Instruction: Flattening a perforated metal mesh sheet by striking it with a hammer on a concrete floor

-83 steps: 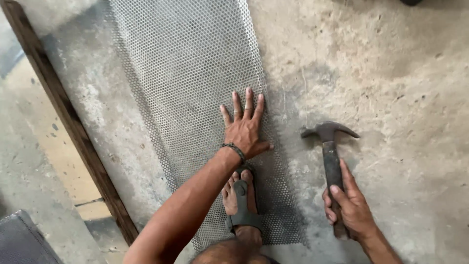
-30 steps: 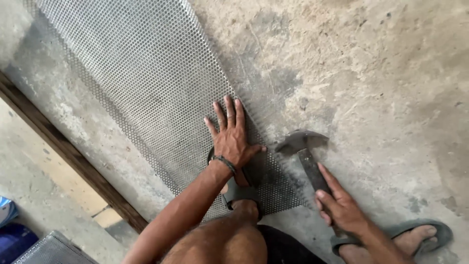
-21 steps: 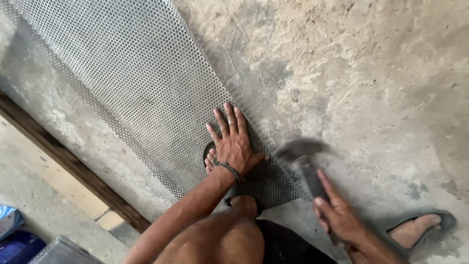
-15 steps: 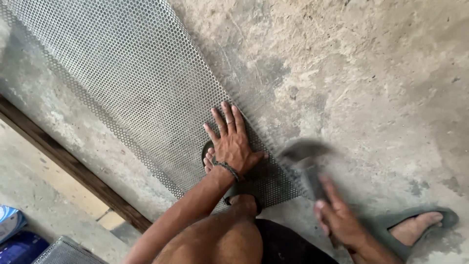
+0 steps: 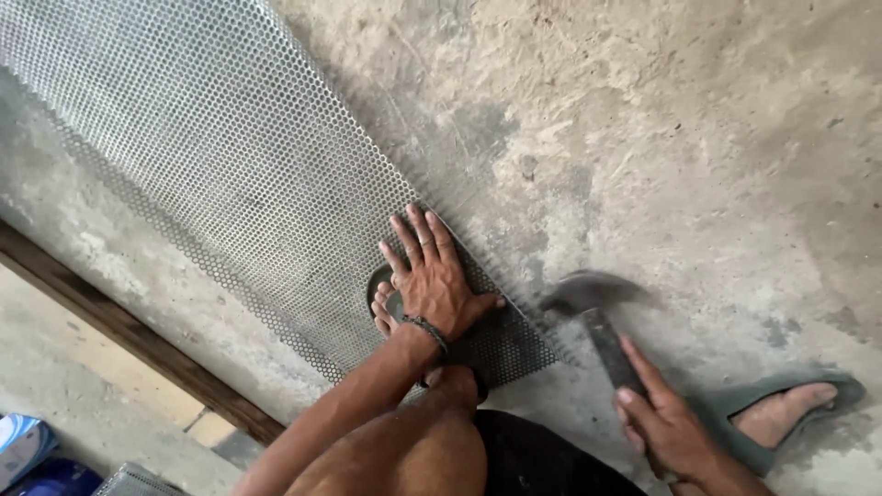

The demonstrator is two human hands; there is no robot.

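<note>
Wooden beam (image 5: 138,335) runs along floor at left, perforated metal sheet (image 5: 230,184) lies flat on concrete floor (image 5: 689,138) beside it. Left hand (image 5: 434,280) pressed flat on sheet's near right corner, fingers spread, gripping nothing; foot in sandal (image 5: 381,303) pins sheet too. Right hand (image 5: 666,427) fingers wrapped round hammer (image 5: 602,321) handle, head blurred just beside sheet's right edge. Edge looks mostly flat, so hammering seems underway, how much left unclear; other sandalled foot (image 5: 790,413) far right
</note>
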